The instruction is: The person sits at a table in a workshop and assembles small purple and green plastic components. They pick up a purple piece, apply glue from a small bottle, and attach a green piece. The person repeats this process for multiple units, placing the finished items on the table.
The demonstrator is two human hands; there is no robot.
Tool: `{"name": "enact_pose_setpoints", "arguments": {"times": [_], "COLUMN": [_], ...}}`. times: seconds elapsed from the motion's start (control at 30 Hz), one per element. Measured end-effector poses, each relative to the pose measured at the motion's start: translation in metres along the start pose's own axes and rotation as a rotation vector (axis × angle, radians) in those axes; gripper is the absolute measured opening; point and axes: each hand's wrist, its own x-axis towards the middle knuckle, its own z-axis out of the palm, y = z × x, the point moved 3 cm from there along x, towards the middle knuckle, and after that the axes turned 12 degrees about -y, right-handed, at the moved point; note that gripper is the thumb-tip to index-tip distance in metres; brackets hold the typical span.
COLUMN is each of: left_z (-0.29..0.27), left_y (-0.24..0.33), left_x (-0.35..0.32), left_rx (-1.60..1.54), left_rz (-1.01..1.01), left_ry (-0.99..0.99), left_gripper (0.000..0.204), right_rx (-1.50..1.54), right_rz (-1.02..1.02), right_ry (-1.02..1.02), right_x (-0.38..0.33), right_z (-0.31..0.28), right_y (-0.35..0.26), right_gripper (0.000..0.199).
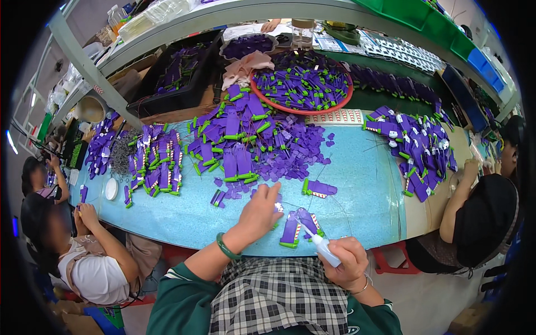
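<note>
My right hand (347, 262) is wrapped round a small translucent glue bottle (326, 251). The bottle's thin nozzle points up and left at a purple piece with a green end (290, 230) lying near the table's front edge. A similar striped purple piece (310, 219) lies against it on the right. Just left of them, my left hand (258, 212) is over the table with its fingers stretched forward, partly covering another purple piece. Beyond the fingertips spreads a heap of loose small purple tabs (285, 162). One more striped purple piece (321, 188) rests apart, farther right.
Purple-and-green pieces pile up mid-table (237, 134), at left (162, 162) and at right (416, 145). Behind stand a round red-rimmed basket (350, 92) full of pieces and a black crate (134, 106). A metal shelf beam (223, 21) crosses overhead. Co-workers sit on both sides.
</note>
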Motion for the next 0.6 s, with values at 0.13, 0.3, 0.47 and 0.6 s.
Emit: {"name": "enact_pose_setpoints", "arguments": {"times": [0.13,0.3,0.47,0.6], "left_z": [0.003,0.002,-0.014,0.038], "left_y": [-0.007,-0.022,0.038,0.062], "left_x": [-0.017,-0.03,-0.042,-0.039], "left_rx": [0.014,-0.919,-0.658,-0.158], "left_rz": [-0.077,-0.101,0.248,0.441], "left_ry": [0.019,0.355,0.016,-0.161], "left_gripper": [0.072,0.04,0.018,0.018], "right_rx": [0.001,-0.038,-0.157,-0.156], "right_rz": [0.001,-0.022,0.032,0.043], "right_ry": [0.025,0.103,0.248,0.28], "right_x": [-0.006,-0.009,-0.018,-0.019], "right_z": [-0.002,-0.013,-0.035,-0.041], "right_y": [0.002,0.002,0.006,0.007], "right_gripper": [0.04,0.04,0.04,0.035]}}
